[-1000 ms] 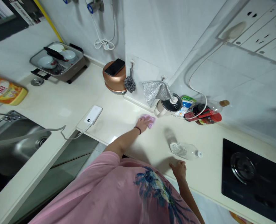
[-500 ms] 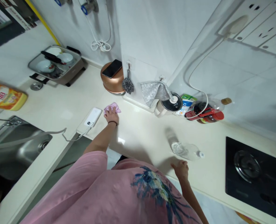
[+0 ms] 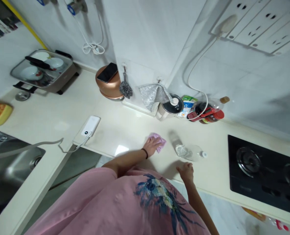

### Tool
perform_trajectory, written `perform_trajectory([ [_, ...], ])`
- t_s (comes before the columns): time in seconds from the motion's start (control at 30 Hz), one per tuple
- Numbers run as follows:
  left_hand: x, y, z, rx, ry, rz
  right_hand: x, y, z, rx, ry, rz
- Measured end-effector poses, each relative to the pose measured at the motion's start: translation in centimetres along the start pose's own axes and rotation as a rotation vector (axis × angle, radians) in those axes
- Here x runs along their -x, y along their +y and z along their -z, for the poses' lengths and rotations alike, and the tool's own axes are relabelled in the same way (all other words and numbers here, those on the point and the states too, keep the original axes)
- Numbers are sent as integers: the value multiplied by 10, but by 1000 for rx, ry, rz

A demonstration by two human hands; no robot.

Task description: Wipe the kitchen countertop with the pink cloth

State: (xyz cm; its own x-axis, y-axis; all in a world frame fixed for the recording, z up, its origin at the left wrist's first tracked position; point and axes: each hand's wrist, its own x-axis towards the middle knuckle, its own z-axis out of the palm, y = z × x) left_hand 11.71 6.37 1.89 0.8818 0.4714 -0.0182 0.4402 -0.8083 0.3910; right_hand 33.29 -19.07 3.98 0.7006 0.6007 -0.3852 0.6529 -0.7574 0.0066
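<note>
My left hand (image 3: 151, 145), a dark band on its wrist, presses a pink cloth (image 3: 159, 142) onto the cream countertop (image 3: 125, 127), fingers closed over it. Just right of the cloth lies a clear plastic bottle (image 3: 189, 152) on its side, cap pointing right. My right hand (image 3: 186, 171) rests on the counter's front edge below the bottle, fingers curled with nothing in them. My pink shirt with a blue print fills the bottom of the view.
A white power bank (image 3: 90, 126) with its cable lies left. Against the wall stand a copper pot (image 3: 110, 86) with a phone on it, a scourer, a grey cloth (image 3: 153, 94), a jar and sauce bottles (image 3: 206, 114). Black hob (image 3: 262, 169) right, sink (image 3: 10, 163) left.
My left hand has swept the pink cloth from beside the power bank rightward and nearer the front edge, up close to the bottle. My right hand has stayed put.
</note>
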Motion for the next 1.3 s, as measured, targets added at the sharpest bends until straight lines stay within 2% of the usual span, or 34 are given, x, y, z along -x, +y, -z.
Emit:
perform_trajectory([
  [0.1,22,29,-24,-26,1,-163,3,-1,-1,-33,1,-1],
  [0.17,24,33,-28,-35,-8,-207,3,-2,-2,-56,-5,-6],
  [0.23,15,29,-25,-30,-37,-216,3,-3,-2,-73,-7,-21],
  [0.37,-31,23,-13,18,-82,-154,1,-6,-1,-105,-9,-75],
  [0.63,-160,28,7,235,-6,-23,4,-14,6,-114,-77,-135],
  [0.73,-185,30,10,248,-2,-32,6,-15,9,-144,-77,-140],
  [0.8,-188,32,11,243,-2,-36,7,-15,10,-159,-76,-134],
  [0.87,-178,35,11,230,-7,-42,7,-14,9,-151,-76,-127],
  [0.93,-154,41,8,215,-19,-47,7,-14,9,-121,-73,-119],
  [1.0,-115,47,-1,193,-43,-65,6,-14,9,-84,-68,-107],
  [1.07,-64,52,-15,155,-73,-112,5,-13,9,-54,-67,-100],
  [1.13,-10,55,-30,115,-94,-200,3,-13,9,-30,-68,-96],
  [1.2,35,53,-39,104,-116,-345,2,-12,9,-8,-67,-86],
  [1.27,62,47,-40,109,-141,-474,0,-11,9,11,-61,-76],
  [1.3,69,42,-36,113,-149,-503,-1,-10,9,17,-59,-73],
])
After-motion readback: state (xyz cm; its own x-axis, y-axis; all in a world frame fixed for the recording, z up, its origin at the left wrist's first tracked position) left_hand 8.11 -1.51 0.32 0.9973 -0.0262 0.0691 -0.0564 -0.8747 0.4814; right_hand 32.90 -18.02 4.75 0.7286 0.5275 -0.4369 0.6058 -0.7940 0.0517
